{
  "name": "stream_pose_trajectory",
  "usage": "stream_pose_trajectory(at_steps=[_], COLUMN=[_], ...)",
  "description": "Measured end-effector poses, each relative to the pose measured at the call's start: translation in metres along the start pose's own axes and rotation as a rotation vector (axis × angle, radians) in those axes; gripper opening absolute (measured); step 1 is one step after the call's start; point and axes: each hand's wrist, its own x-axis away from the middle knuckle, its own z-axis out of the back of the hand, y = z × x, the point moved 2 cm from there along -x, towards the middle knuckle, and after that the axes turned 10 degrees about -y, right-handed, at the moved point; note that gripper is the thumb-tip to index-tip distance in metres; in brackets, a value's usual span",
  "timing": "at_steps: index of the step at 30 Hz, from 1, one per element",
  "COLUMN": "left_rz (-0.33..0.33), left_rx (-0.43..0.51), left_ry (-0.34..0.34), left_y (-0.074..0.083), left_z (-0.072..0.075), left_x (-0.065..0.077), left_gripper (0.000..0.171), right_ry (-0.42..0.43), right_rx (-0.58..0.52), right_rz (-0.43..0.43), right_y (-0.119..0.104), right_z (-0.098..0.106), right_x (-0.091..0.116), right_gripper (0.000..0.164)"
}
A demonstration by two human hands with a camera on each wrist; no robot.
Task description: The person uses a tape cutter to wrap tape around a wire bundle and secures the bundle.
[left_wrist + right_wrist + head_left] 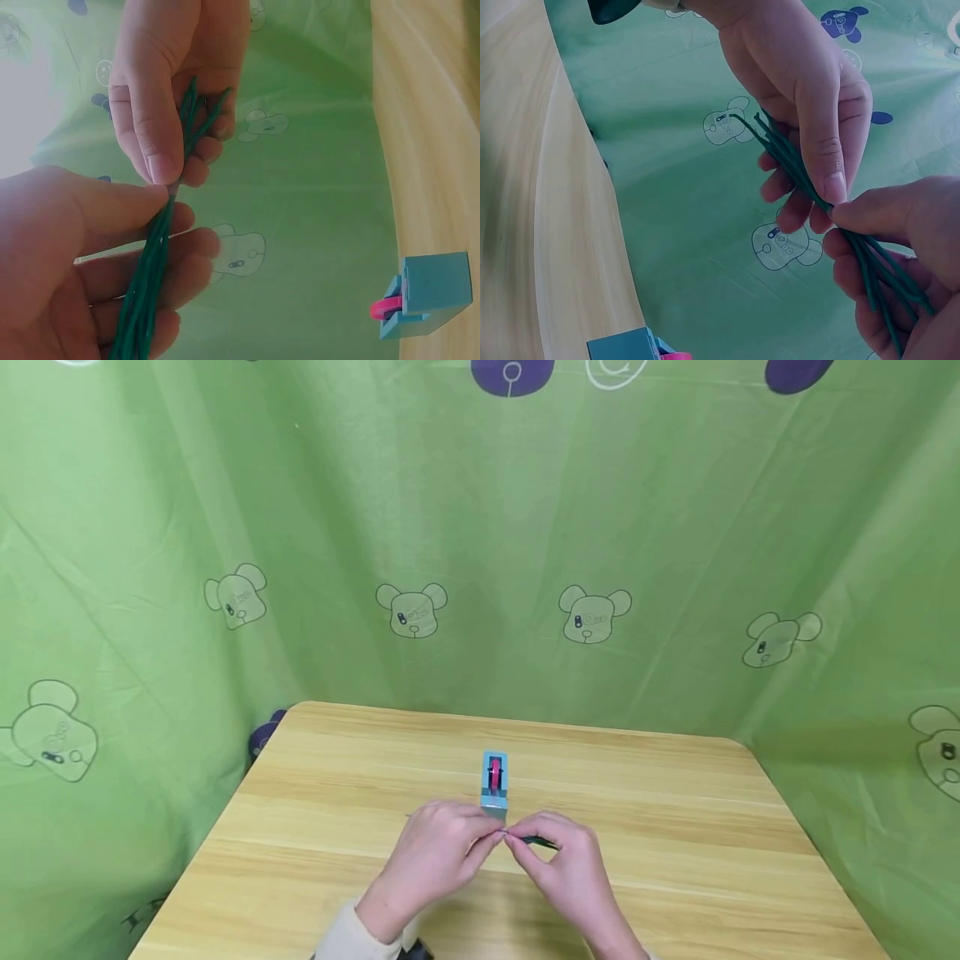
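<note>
A bundle of thin dark-green stems or wires (pixel 150 270) runs across both hands; their exact kind is unclear. My left hand (pixel 442 852) pinches the bundle near its middle between thumb and forefinger, the stems lying along its other fingers. Right beside it, my right hand (pixel 566 860) pinches the same spot, thumb tip close to the left thumb. A small pale patch, perhaps tape, shows between the thumbs in the left wrist view. Loose stem ends fan out over both palms. Just beyond the hands stands a light-blue tape dispenser (pixel 493 803) with a pink roll core (pixel 495 774).
The wooden table (pixel 337 760) has rounded far corners. Green curtains (pixel 487 527) printed with bear heads hang behind it and along both sides. A dark object (pixel 418 951) sits by the left sleeve.
</note>
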Motion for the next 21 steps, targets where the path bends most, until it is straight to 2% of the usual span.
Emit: stream_pose_trajectory(at_steps=[3, 7, 15, 21], left_rz=[0.019, 0.045, 0.041, 0.029], left_rx=[0.022, 0.050, 0.043, 0.025], left_ry=[-0.026, -0.025, 0.028, 0.060], left_y=[-0.0002, -0.0015, -0.0017, -0.0013], left_z=[-0.0015, -0.0027, -0.0021, -0.0013], left_x=[0.0000, -0.0001, 0.0002, 0.0007], left_gripper=[0.011, 0.008, 0.005, 0.003], right_ry=[0.012, 0.022, 0.006, -0.028], right_rx=[0.004, -0.002, -0.021, -0.027], right_rz=[0.000, -0.001, -0.048, -0.115], right_y=[0.0005, 0.0013, 0.0011, 0.0004], right_z=[-0.0007, -0.0020, -0.0021, -0.0020], right_x=[0.0002, 0.0005, -0.0001, -0.0008], right_gripper=[0.022, 0.020, 0.017, 0.016])
